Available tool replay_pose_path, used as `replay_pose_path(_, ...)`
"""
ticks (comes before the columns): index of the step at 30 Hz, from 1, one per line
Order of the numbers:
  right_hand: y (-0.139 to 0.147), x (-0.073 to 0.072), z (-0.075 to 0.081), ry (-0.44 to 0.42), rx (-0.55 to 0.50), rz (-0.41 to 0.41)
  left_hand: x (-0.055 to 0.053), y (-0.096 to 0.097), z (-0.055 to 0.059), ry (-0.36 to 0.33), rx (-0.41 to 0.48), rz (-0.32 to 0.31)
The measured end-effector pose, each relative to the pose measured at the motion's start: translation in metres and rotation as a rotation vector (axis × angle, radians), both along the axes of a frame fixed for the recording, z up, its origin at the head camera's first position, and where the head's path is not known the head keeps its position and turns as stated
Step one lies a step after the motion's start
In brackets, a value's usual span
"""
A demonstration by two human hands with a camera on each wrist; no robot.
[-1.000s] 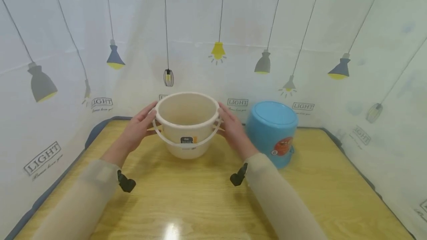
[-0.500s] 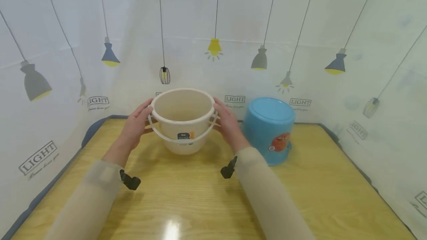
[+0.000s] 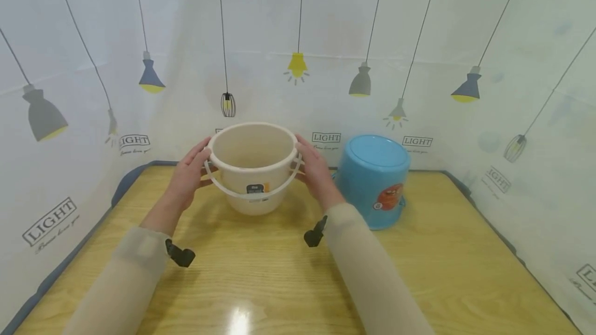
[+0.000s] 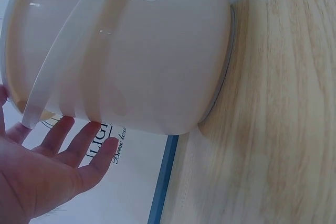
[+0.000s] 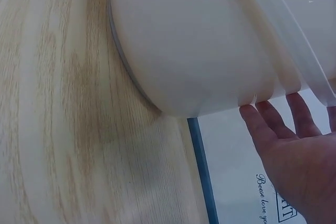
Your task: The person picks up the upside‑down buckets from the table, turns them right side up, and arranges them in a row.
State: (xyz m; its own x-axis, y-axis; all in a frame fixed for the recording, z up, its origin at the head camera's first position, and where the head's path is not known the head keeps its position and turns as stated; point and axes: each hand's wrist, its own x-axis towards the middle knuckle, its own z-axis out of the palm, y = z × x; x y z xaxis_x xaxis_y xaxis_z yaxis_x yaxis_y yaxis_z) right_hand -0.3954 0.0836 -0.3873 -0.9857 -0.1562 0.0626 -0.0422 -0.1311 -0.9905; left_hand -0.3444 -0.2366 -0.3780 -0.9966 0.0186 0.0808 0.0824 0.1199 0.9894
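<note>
grasping a cream bucket (image 3: 251, 177) from either side: at its nine o'clock with the left hand (image 3: 186, 172), at its three o'clock with the right hand (image 3: 316, 172). pressing against the outer wall with the fingers (image 4: 97, 171) of both, with the left thumb laid at the rim; hard to make out at the right thumb. cropped by the nine o'clock edge of the left wrist view at thumb and rim, and by the three o'clock edge of the right wrist view at the palm.

standing mouth up on the desk (image 3: 261, 273), near its twelve o'clock edge, a little towards eight o'clock from the middle of the head view. crossed in front by a drooping handle (image 3: 251, 198), hiding part of a label (image 3: 257, 189); in both wrist views, cut off at twelve o'clock there.

flanked at three o'clock by an upside-down blue bucket (image 3: 372, 182), partly covered by the right hand and bearing a red sticker (image 3: 390, 197) too small to read. backed at twelve o'clock by a lamp-printed sheet (image 3: 265, 81), partly hidden.
</note>
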Motion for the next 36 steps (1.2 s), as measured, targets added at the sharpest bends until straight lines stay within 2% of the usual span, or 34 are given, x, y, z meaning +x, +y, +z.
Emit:
replay_pose_path(12,0.002,0.002,0.003,0.018,0.013,0.005,0.0,-0.001,0.002,0.002,0.021,-0.031)
replay_pose_path(17,0.003,0.002,0.004,0.043,0.03,-0.013,0.001,-0.001,0.006,-0.014,0.009,-0.024)
replay_pose_path(20,0.004,0.005,0.006,0.09,0.061,-0.022,0.003,-0.001,0.01,0.002,-0.004,0.002)
replay_pose_path(23,0.004,0.012,0.012,0.135,0.103,-0.059,0.006,-0.002,0.015,0.065,-0.047,0.068)
replay_pose_path(29,0.006,0.033,0.029,0.198,0.216,-0.152,0.021,0.003,0.031,0.268,-0.132,0.214)
replay_pose_path(33,0.009,0.052,0.041,0.254,0.229,-0.136,0.034,0.012,0.044,0.383,-0.153,0.237)
replay_pose_path(36,0.014,0.065,0.045,0.303,0.236,-0.094,0.045,0.021,0.054,0.442,-0.17,0.209)
